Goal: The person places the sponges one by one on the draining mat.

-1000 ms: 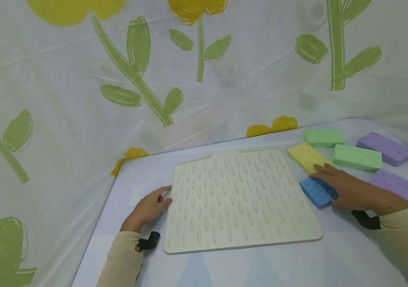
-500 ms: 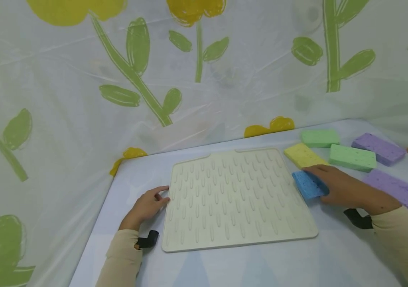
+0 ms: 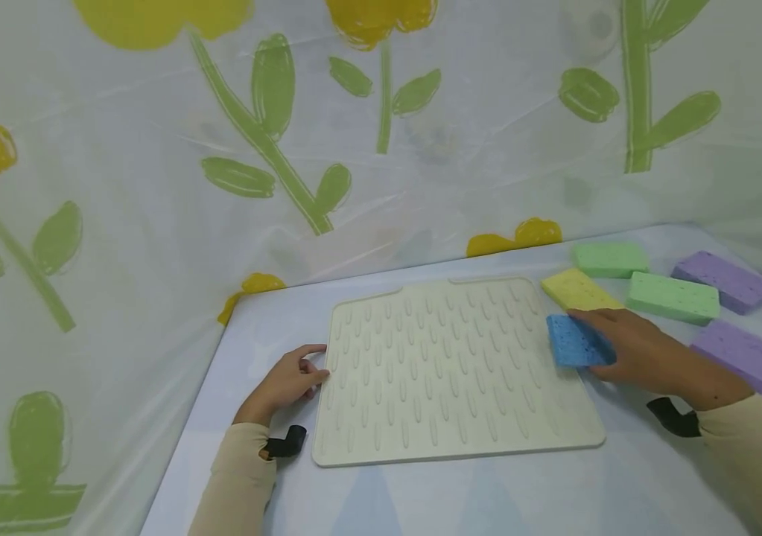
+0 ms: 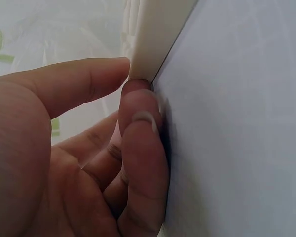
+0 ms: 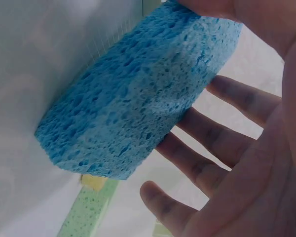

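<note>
A cream ridged mat [image 3: 434, 372] lies flat on the table. At its left edge my left hand [image 3: 287, 381] touches the rim; in the left wrist view the thumb and curled fingers of that hand [image 4: 98, 133] meet the mat's edge [image 4: 155, 39]. My right hand [image 3: 649, 353] grips a blue sponge [image 3: 575, 342] tilted over the mat's right edge. The right wrist view has the blue sponge [image 5: 138, 94] between the thumb and fingers of the right hand [image 5: 237, 138], the little finger off it.
Behind and right of my right hand lie a yellow sponge [image 3: 578, 290], two green sponges [image 3: 611, 258] and two purple sponges [image 3: 725, 281]. A flower-printed curtain [image 3: 421, 193] rises behind the table [image 3: 448, 495].
My right hand has picked the blue sponge up off the table and carried it left to the mat's right edge. The left hand has stayed at the mat's left edge.
</note>
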A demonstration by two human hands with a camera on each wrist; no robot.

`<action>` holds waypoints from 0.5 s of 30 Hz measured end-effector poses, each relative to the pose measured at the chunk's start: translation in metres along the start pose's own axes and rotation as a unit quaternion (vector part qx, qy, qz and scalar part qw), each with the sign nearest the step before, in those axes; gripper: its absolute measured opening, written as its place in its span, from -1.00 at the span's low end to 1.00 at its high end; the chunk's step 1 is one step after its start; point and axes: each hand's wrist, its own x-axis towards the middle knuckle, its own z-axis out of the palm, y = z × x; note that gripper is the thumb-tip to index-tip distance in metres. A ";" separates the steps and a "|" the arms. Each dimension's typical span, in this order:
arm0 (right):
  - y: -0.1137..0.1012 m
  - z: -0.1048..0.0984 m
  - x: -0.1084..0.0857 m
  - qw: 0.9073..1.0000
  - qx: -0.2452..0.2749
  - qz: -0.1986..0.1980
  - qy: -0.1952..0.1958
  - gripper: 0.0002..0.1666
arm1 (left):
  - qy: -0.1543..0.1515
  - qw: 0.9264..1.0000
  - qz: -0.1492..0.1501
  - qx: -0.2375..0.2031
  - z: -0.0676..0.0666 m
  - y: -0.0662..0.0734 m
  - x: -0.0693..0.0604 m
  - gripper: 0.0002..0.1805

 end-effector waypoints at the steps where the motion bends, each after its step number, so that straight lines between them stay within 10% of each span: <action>1: 0.000 0.000 0.000 1.000 0.002 0.000 0.004 0.10 | -0.001 1.000 0.001 -0.001 0.000 0.000 0.001 -0.35; 15: -0.009 0.003 0.000 0.999 -0.005 -0.018 0.036 0.01 | 0.001 1.000 -0.002 -0.001 0.001 -0.002 0.001 -0.32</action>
